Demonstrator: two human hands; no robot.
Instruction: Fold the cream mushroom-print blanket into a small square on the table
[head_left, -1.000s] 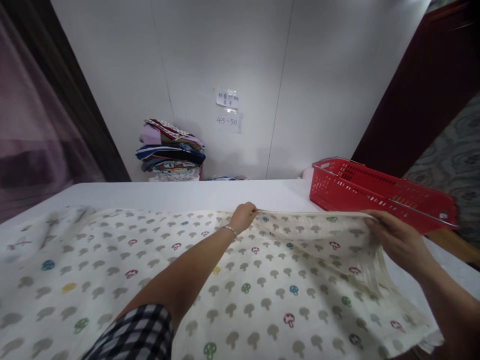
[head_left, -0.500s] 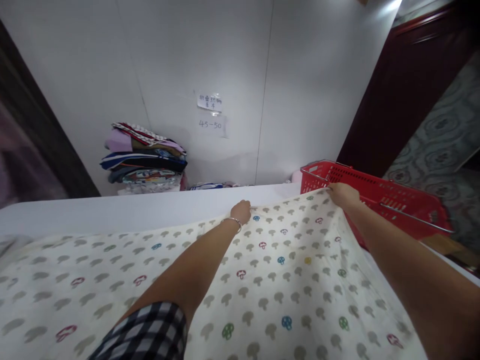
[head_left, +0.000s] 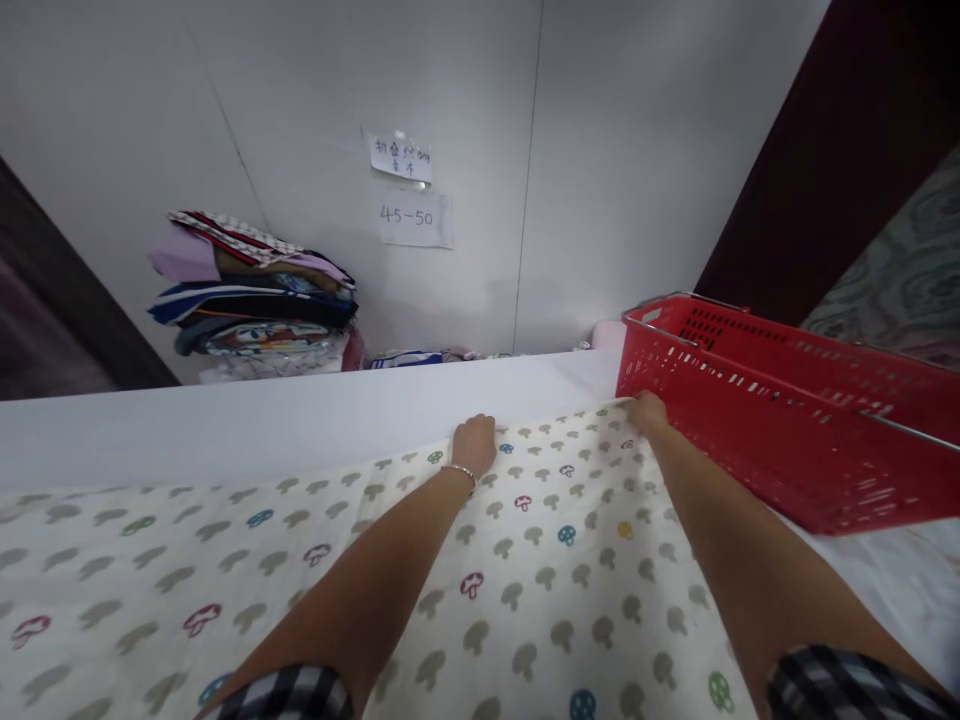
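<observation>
The red plastic basket (head_left: 750, 430), perforated and wire-handled, stands right. Both left hand (head_left: 474, 446) and right hand (head_left: 646, 408) grip the mushroom-print cotton cloth (head_left: 525, 600)'s far edge.

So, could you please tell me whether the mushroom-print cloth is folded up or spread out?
Spread out: the cloth covers much of the table, its far edge beneath both hands.

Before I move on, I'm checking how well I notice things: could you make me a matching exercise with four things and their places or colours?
1. left hand
2. fabric pile
3. basket
4. right hand

A. red
B. at the far corner of the cloth
C. above a bracelet
D. many-coloured, near the wall

Pairs: 1-C, 2-D, 3-A, 4-B
</observation>
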